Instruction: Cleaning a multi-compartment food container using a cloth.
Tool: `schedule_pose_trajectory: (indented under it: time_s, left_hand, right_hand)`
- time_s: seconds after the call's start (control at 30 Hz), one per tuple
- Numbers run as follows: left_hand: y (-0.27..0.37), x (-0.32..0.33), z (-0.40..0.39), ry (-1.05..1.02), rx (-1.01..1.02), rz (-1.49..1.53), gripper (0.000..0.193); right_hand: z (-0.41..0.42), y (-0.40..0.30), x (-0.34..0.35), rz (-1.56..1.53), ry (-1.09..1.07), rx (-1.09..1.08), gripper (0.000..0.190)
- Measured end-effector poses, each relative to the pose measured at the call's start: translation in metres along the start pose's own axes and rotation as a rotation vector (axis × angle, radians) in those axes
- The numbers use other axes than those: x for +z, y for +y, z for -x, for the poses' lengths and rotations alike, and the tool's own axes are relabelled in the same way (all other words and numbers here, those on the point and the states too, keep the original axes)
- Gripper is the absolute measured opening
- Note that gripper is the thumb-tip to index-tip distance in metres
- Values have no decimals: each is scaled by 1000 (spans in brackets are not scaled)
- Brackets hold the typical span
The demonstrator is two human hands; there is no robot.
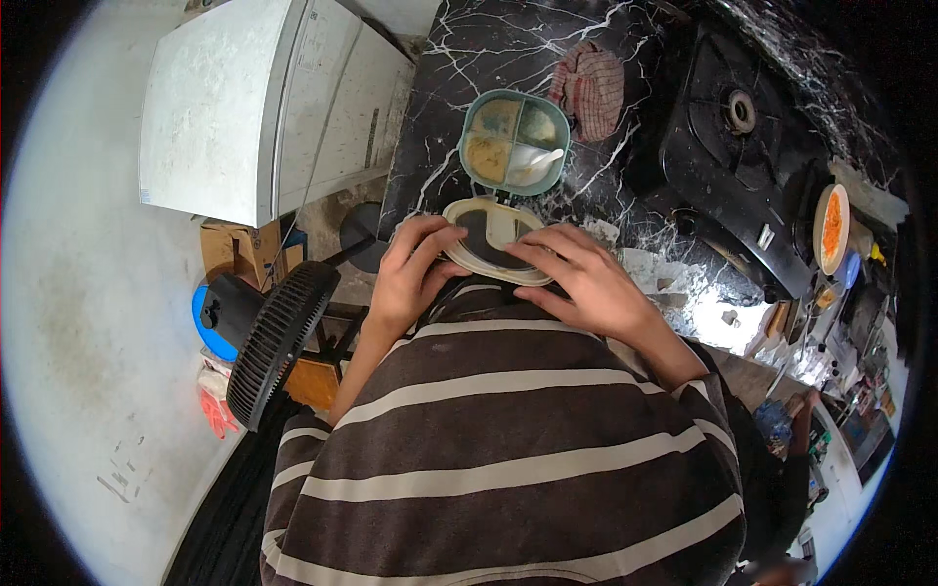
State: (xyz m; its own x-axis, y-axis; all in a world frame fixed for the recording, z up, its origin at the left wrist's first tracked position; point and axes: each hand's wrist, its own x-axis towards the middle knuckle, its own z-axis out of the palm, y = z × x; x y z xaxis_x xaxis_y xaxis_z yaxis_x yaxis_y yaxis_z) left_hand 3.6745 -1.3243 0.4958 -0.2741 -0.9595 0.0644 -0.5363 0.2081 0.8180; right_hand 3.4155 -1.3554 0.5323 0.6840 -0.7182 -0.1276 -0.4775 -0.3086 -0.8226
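Observation:
Both of my hands are on a cream-rimmed plastic lid point(501, 223) with a dark see-through middle, close to my body at the counter's edge. My left hand point(415, 271) grips the lid's left rim between fingers and thumb. On the right side, the fingers of my right hand point(579, 275) rest on the lid, with the thumb near its lower rim. Just beyond the lid stands a green container point(515, 95) with several compartments. Powdery contents fill some of them, and a white spoon point(546, 160) lies in the lower right one.
A red checked cloth point(588, 88) lies beside the container on the black marbled counter point(469, 44). A black gas stove point(733, 183) and a bowl of orange food point(832, 227) are on the right. Left are a white refrigerator point(212, 117) and a black fan point(275, 344). Another person's arm point(800, 432) shows lower right.

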Motion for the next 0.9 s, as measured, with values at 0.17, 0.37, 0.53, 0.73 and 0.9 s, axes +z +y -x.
schedule_pose_trajectory:
  time_s: [0.17, 0.37, 0.53, 0.73, 0.9]
  left_hand:
    - [-5, -1, -1, -61, 5, -1, 40]
    - [-5, -1, -3, -40, 17, -15, 43]
    - [-4, 1, -1, -15, -52, 78, 49]
    - [-6, 2, 1, 21, -75, 112, 46]
    - [-6, 2, 0, 46, -13, 103, 46]
  right_hand:
    - [-6, 19, 8, -216, 15, 19, 33]
    - [-23, 21, 0, -224, -53, 110, 31]
    - [-35, 31, -5, -117, -135, -12, 36]
    - [-31, 13, -9, 6, 39, -137, 34]
    - [-14, -13, -10, 70, 86, -119, 40]
